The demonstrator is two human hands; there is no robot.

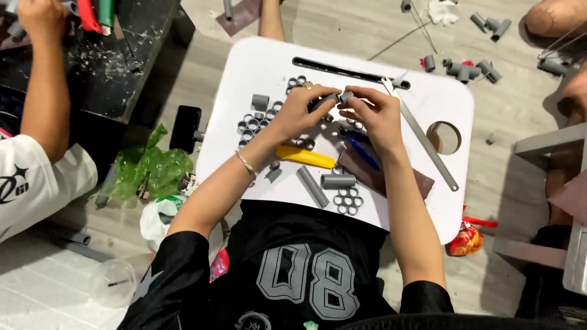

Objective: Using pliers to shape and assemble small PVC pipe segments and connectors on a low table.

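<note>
Hands (339, 110) around short grey pipe piece (344, 97)

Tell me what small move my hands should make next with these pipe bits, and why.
Probably press the two short grey pipe pieces together end to end: the left hand and right hand each pinch one above the white tray table, ends nearly meeting.

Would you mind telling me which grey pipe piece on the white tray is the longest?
The long grey tube lying diagonally near the tray's front edge, just below the yellow tool. The cylinder beside it and the ring clusters are far shorter.
</note>
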